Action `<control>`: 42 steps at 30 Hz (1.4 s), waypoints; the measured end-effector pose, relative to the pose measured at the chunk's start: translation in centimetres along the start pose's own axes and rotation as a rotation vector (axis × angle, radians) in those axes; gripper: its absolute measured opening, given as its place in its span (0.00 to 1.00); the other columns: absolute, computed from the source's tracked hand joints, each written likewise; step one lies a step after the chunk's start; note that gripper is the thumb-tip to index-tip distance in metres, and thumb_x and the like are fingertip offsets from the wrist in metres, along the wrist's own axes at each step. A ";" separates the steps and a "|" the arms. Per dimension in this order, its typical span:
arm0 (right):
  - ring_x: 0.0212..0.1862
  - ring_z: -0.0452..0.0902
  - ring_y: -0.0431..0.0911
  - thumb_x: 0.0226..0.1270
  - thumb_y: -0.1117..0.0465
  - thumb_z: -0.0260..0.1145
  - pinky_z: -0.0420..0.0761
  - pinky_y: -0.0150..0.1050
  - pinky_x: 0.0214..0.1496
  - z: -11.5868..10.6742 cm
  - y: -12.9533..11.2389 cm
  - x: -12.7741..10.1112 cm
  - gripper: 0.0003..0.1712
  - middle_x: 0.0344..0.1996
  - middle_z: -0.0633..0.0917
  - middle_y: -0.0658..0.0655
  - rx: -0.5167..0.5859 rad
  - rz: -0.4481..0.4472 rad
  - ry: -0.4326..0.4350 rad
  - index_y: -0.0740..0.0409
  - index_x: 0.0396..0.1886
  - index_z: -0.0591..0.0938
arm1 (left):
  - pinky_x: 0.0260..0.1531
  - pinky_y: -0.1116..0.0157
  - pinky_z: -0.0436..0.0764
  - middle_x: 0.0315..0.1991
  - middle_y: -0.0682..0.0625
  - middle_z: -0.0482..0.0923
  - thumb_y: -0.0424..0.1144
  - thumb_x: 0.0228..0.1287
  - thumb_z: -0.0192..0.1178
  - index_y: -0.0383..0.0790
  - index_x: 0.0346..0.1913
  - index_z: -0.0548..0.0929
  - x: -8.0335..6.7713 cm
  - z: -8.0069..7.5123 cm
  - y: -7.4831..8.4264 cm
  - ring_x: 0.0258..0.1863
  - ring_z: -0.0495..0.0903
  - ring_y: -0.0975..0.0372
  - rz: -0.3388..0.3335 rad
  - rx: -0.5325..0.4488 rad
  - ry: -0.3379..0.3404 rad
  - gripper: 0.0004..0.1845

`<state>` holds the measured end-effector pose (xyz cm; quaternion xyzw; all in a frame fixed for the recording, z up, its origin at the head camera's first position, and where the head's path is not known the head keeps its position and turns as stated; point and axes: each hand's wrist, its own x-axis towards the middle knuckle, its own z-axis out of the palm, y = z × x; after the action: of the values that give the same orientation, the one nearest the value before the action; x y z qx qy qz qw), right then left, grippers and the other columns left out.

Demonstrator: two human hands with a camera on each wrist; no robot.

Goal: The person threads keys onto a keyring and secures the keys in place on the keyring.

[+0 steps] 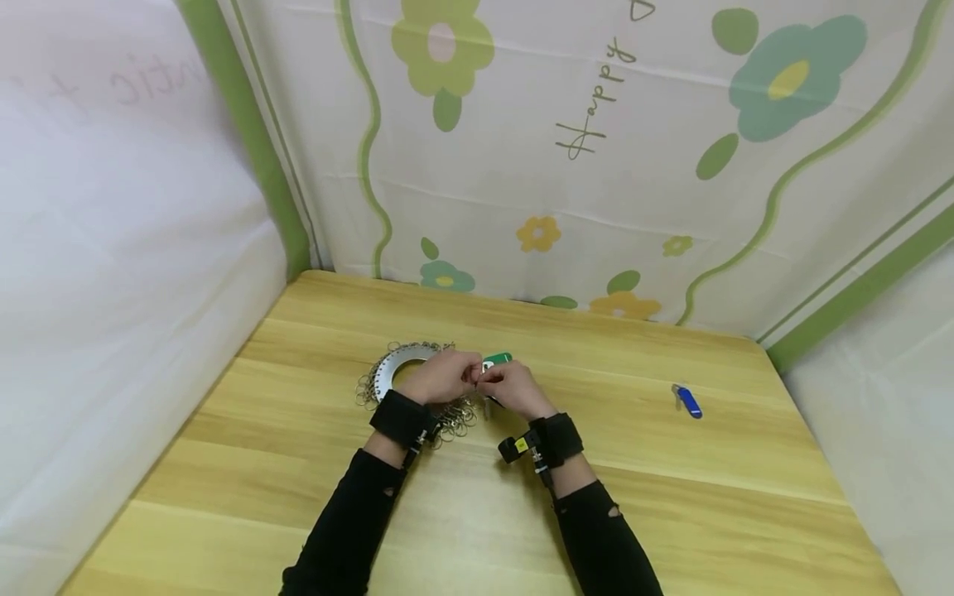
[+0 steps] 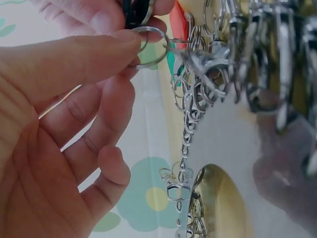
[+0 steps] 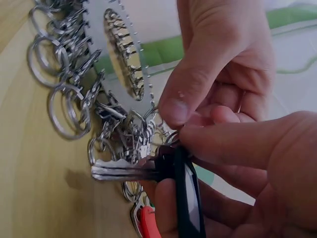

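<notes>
A flat silver ring-shaped plate point(image 1: 383, 372) lies on the table, its edge lined with many small clasps and split rings. Beside it my left hand point(image 1: 447, 377) pinches one split ring point(image 2: 167, 47) between thumb and forefinger. My right hand point(image 1: 517, 389) is close against it, holding a key point(image 3: 124, 171) with a black, pale-panelled piece point(image 3: 187, 198) at its head. The thumbs and fingertips of both hands meet at the small ring there. Whether the key is threaded on that ring is hidden by the fingers.
A green tag point(image 1: 498, 359) lies just beyond the hands, and a red piece point(image 3: 148, 223) shows near the clasps. Farther right on the wooden table point(image 1: 745, 480) is a blue-tagged key point(image 1: 689, 403). Patterned white cloth point(image 1: 514, 174) stands behind the table.
</notes>
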<state>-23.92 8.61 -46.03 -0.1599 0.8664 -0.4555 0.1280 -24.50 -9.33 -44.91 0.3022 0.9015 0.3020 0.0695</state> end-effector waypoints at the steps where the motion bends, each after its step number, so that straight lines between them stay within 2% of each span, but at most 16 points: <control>1: 0.29 0.72 0.44 0.64 0.65 0.65 0.70 0.34 0.29 0.0 -0.1 0.0 0.06 0.30 0.84 0.52 -0.012 -0.009 -0.001 0.58 0.35 0.88 | 0.28 0.66 0.72 0.26 0.54 0.74 0.30 0.63 0.59 0.44 0.32 0.75 0.0 0.0 0.0 0.20 0.71 0.64 -0.001 0.001 -0.001 0.06; 6: 0.32 0.74 0.44 0.63 0.64 0.65 0.72 0.34 0.30 0.1 -0.4 0.0 0.06 0.30 0.85 0.54 -0.032 -0.034 -0.003 0.61 0.34 0.87 | 0.30 0.65 0.73 0.29 0.51 0.77 0.29 0.63 0.58 0.44 0.33 0.76 0.1 -0.3 0.1 0.24 0.73 0.62 -0.018 -0.008 0.002 0.06; 14: 0.23 0.68 0.43 0.66 0.62 0.64 0.66 0.34 0.24 0.5 -0.2 0.2 0.07 0.27 0.81 0.54 -0.028 -0.020 -0.029 0.61 0.31 0.83 | 0.31 0.65 0.73 0.29 0.52 0.76 0.29 0.63 0.59 0.44 0.32 0.77 0.1 -0.5 0.1 0.26 0.73 0.63 -0.034 -0.009 0.001 0.06; 18: 0.20 0.65 0.42 0.68 0.61 0.62 0.65 0.34 0.22 0.4 -0.2 0.2 0.09 0.24 0.79 0.55 -0.036 -0.012 -0.039 0.63 0.31 0.81 | 0.27 0.66 0.74 0.27 0.53 0.76 0.34 0.65 0.59 0.44 0.30 0.78 0.1 -0.5 0.0 0.21 0.73 0.63 -0.060 -0.018 -0.020 0.05; 22: 0.18 0.65 0.41 0.69 0.61 0.61 0.66 0.34 0.22 0.3 -0.2 0.0 0.08 0.23 0.78 0.55 -0.041 0.009 -0.036 0.61 0.33 0.81 | 0.22 0.68 0.70 0.22 0.53 0.71 0.34 0.66 0.58 0.42 0.24 0.76 0.0 -0.6 -0.4 0.14 0.70 0.64 -0.074 -0.009 -0.059 0.11; 26: 0.18 0.66 0.41 0.69 0.62 0.60 0.66 0.34 0.21 0.3 -0.1 0.0 0.07 0.25 0.79 0.57 -0.042 0.020 -0.030 0.61 0.34 0.82 | 0.22 0.68 0.67 0.20 0.53 0.68 0.33 0.66 0.57 0.39 0.23 0.77 -0.1 -0.6 -0.8 0.14 0.68 0.64 -0.073 -0.011 -0.081 0.12; 33: 0.19 0.67 0.42 0.68 0.63 0.61 0.67 0.34 0.22 0.1 0.1 0.1 0.07 0.26 0.81 0.57 -0.038 0.011 -0.029 0.60 0.34 0.83 | 0.22 0.68 0.68 0.20 0.52 0.69 0.35 0.68 0.55 0.39 0.24 0.77 -0.2 -0.6 -0.8 0.14 0.69 0.63 -0.068 -0.035 -0.078 0.12; 42: 0.23 0.71 0.42 0.67 0.63 0.62 0.71 0.35 0.24 0.0 0.1 0.1 0.07 0.27 0.82 0.54 -0.094 -0.013 -0.032 0.60 0.34 0.84 | 0.23 0.67 0.71 0.19 0.53 0.71 0.36 0.69 0.55 0.36 0.28 0.81 -0.3 -0.8 -0.4 0.14 0.71 0.63 -0.101 -0.039 -0.083 0.12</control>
<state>-24.06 8.59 -46.14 -0.1784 0.8836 -0.4126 0.1314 -24.66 -10.16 -44.50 0.2673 0.9058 0.3030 0.1276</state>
